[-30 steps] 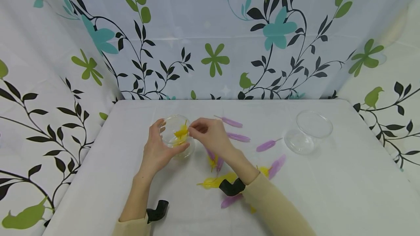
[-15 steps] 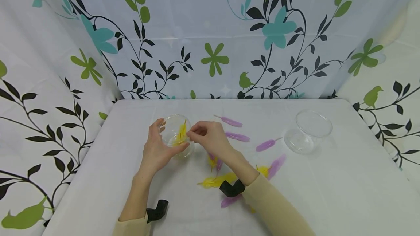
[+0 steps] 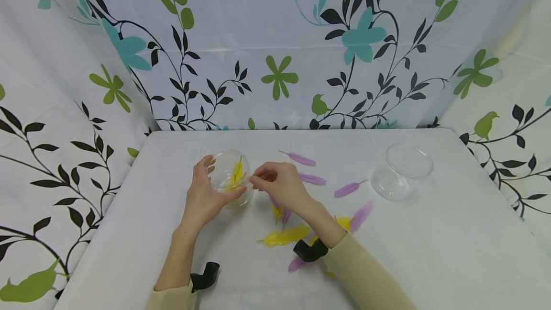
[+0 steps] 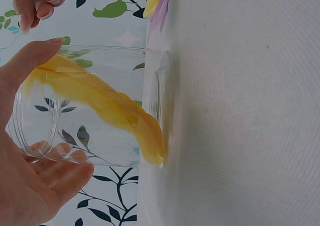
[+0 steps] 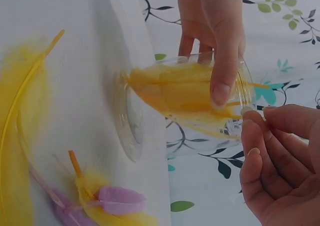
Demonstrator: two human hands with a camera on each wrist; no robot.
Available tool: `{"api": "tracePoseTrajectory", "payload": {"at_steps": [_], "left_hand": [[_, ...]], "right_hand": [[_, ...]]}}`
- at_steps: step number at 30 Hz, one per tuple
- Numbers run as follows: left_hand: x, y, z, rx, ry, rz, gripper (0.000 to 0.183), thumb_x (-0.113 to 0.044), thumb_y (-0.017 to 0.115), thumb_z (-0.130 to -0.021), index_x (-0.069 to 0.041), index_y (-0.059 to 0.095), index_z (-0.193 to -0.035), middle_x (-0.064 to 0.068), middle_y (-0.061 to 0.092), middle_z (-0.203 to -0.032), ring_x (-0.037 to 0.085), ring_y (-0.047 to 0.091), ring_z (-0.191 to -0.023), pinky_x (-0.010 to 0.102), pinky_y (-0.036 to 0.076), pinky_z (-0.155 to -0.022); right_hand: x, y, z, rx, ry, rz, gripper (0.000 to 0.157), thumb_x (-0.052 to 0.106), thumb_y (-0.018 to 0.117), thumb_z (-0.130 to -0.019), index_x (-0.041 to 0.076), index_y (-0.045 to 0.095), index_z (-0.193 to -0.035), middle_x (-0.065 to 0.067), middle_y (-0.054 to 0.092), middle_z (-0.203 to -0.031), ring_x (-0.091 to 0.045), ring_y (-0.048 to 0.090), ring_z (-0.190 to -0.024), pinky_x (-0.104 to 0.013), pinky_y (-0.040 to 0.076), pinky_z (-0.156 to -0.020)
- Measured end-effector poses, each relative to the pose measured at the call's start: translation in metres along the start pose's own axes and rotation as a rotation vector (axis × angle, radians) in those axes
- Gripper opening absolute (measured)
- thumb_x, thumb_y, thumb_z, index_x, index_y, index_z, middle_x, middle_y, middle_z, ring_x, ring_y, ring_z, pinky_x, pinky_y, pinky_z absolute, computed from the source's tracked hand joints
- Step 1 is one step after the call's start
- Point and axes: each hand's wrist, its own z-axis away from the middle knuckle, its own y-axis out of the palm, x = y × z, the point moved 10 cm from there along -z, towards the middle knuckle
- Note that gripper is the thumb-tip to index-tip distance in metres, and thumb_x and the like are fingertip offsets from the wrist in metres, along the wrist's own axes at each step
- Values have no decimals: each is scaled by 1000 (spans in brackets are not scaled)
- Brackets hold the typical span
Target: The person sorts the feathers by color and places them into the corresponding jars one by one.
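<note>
My left hand [image 3: 205, 197] grips a clear glass cup [image 3: 221, 164] near its rim, thumb on the near side and fingers on the far side. The cup stands upright on the white table. Inside it, yellow feathers [image 5: 190, 88] lean against the wall, with quills sticking past the rim in the right wrist view. My right hand [image 3: 281, 183] is just right of the cup, fingers loosely curled. Its fingertips [image 5: 254, 152] are close to the rim, and nothing shows between them. Near that hand's wrist lie yellow and purple feathers [image 5: 120, 200].
A second clear glass cup [image 3: 409, 160] stands at the right of the table [image 3: 452, 243]. Several purple feathers [image 3: 312, 179] lie behind and right of my right hand. A yellow feather [image 3: 284, 237] and more mixed feathers are scattered in front, partly under my right forearm.
The yellow feather at the rim has straightened and settled against the cup's inside. My right hand has shifted slightly right and down, away from it. My left hand keeps its grip.
</note>
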Motion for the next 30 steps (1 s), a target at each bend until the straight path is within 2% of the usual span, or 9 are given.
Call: {"api": "tracePoseTrajectory", "payload": {"at_steps": [5, 11, 21, 27, 30], "left_hand": [[1, 1, 0, 7, -10, -1, 115, -49, 85, -73, -17, 12, -157, 18, 36, -155, 39, 37, -143, 64, 40, -106], [1, 2, 0, 10, -19, -8, 116, -50, 85, -73, -18, 12, -157, 17, 36, -156, 39, 37, -142, 65, 40, -106], [2, 2, 0, 13, -21, -3, 117, -51, 85, -73, -19, 12, -157, 17, 35, -156, 39, 37, -142, 64, 39, -107], [2, 2, 0, 16, -26, -2, 117, -52, 85, -72, -19, 12, -157, 16, 35, -156, 39, 37, -143, 64, 38, -108], [1, 2, -1, 16, -21, -8, 117, -52, 85, -72, -19, 12, -157, 16, 35, -156, 38, 37, -143, 63, 37, -108]], "right_hand": [[-3, -2, 5, 13, 23, 2, 10, 21, 72, -93, 12, 73, -92, 4, 73, -78, -9, 67, -69, -26, 57, -66], [-6, -5, 11, 22, 32, 8, 9, 22, 72, -93, 13, 74, -93, 5, 74, -80, -17, 71, -73, -26, 57, -66], [-13, -10, 20, 23, 18, 10, 8, 20, 72, -93, 12, 74, -92, 2, 74, -79, -8, 68, -68, -25, 57, -65], [-22, -13, 26, 50, 43, 21, 9, 21, 72, -93, 13, 74, -95, -1, 75, -83, -23, 70, -75, -25, 57, -67], [-25, -15, 29, 59, 59, 36, 8, 20, 72, -92, 13, 74, -96, 3, 73, -83, -22, 70, -76, -24, 57, -68]]}}
